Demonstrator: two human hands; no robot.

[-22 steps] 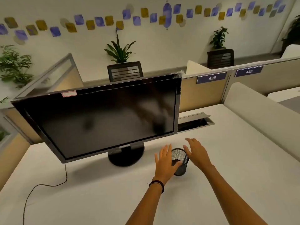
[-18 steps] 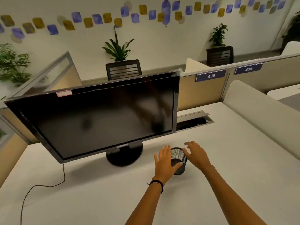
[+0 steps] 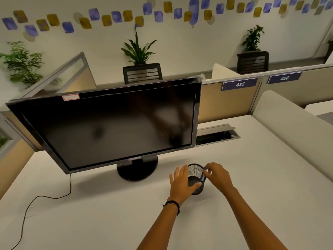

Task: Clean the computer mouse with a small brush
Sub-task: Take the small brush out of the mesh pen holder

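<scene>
A black mesh pen cup [image 3: 195, 173] stands on the white desk [image 3: 261, 177], right of the monitor base. My left hand [image 3: 180, 184] wraps the cup's left side, with the thumb across its front. My right hand [image 3: 218, 175] is at the cup's right rim, where its fingertips pinch a small blue item [image 3: 204, 167]. Only the top of that item shows. No computer mouse is in view.
A large dark monitor [image 3: 108, 127] on a round base [image 3: 137, 168] stands just left of the cup. Its cable [image 3: 45, 197] trails over the desk's left side. Behind are an open cable hatch [image 3: 214, 136] and a low partition [image 3: 288, 120] on the right.
My right hand has moved in from beside the cup, and its fingers have closed at the rim. My left hand has closed further around the cup.
</scene>
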